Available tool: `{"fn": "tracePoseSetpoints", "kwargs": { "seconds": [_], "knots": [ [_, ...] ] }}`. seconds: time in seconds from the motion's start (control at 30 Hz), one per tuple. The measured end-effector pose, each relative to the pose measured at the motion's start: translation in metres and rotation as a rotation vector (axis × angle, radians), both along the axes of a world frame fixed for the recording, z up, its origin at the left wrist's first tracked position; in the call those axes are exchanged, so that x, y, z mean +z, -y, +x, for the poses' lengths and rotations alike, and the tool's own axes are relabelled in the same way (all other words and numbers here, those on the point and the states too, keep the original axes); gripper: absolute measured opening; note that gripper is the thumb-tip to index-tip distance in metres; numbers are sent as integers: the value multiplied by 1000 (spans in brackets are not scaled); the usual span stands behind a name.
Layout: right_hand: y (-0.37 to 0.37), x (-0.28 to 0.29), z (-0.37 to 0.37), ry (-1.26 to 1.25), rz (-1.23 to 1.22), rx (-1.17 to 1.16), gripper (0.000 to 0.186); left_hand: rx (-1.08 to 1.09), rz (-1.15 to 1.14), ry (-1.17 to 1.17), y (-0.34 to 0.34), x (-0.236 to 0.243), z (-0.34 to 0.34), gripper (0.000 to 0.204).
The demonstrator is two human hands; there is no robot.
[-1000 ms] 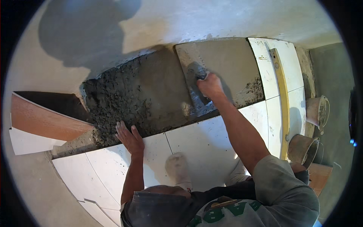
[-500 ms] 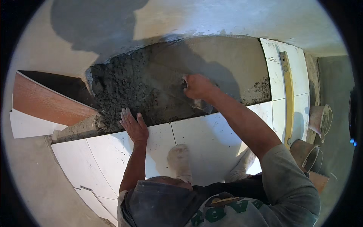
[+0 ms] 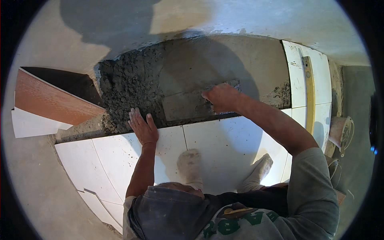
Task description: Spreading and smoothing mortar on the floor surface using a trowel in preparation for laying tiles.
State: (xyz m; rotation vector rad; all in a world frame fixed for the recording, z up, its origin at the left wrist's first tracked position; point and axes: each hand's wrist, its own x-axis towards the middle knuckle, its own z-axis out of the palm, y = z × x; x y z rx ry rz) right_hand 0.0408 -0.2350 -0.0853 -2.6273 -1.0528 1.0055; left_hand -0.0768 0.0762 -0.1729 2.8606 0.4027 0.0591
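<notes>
My right hand (image 3: 222, 98) is closed round the handle of a trowel (image 3: 235, 83), mostly hidden under the hand. Its blade lies flat on the grey mortar bed (image 3: 192, 60). Below the hand the mortar is smooth; toward the left it turns into dark, rough, lumpy mortar (image 3: 128, 84). My left hand (image 3: 144, 129) is open, fingers spread, resting where the lumpy mortar meets a laid white tile (image 3: 170, 141). Only mortar and tile are under that palm.
Leaning tiles with an orange back (image 3: 56, 98) stand at the left. A yellow spirit level (image 3: 309, 92) lies on white tiles at the right, beside a bucket (image 3: 338, 130). A wall (image 3: 192, 18) bounds the far side. My feet (image 3: 190, 166) stand on the tiles.
My right hand has moved right and slightly nearer with the trowel, leaving a smoother patch with a straight left edge. My left hand stays in place.
</notes>
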Motion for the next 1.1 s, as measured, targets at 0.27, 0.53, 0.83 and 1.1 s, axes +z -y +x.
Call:
{"fn": "tracePoseSetpoints", "kwargs": {
  "seconds": [0.27,0.53,0.83,1.1],
  "knots": [
    [33,-6,-20,-6,23,-56,33,-6,-28,11,3,2,0,58],
    [83,-4,-32,53,-72,-69,30,8,-33,13,4,1,0,59],
    [101,-12,-37,143,-150,-25,49,-8,1,24,3,-1,-1,59],
    [96,-15,14,346,-94,-545,47,-9,17,20,-2,-1,-1,59]
  ]
}}
